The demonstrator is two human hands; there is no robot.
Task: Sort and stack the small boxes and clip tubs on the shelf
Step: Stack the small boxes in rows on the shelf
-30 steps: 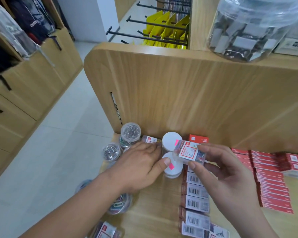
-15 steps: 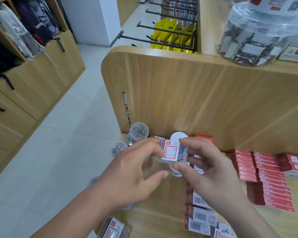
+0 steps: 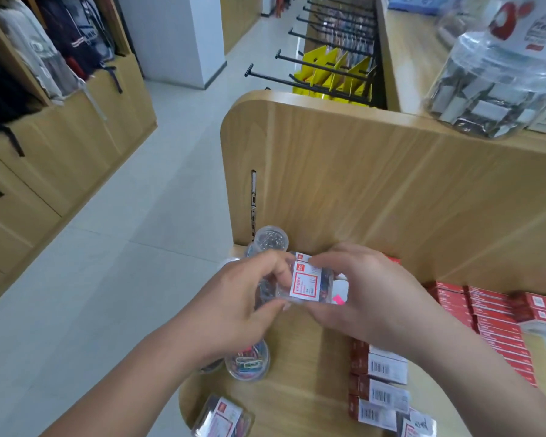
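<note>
Head view, clear rectangular plastic clip box (image 3: 306, 283) with red-white label, pinched between left hand (image 3: 243, 304) and right hand (image 3: 369, 294) above wood-grain shelf (image 3: 303, 389), round transparent tub (image 3: 249, 362) of coloured clips near left, red cardboard boxes (image 3: 486, 313) right.

Wood-grain panel (image 3: 360, 190) up the middle, matt and smooth. Just in front of it, a clear box (image 3: 325, 283): glossy transparent plastic, paper label (image 3: 304, 283) in white and red. At the panel's foot, a tub (image 3: 278, 233), see-through plastic, shiny metal clips (image 3: 267, 242) inside. Up on the panel's top edge, a big jar (image 3: 486, 89), glossy clear plastic. By the panel's right base, red boxes (image 3: 492, 313), smooth printed card.
</note>
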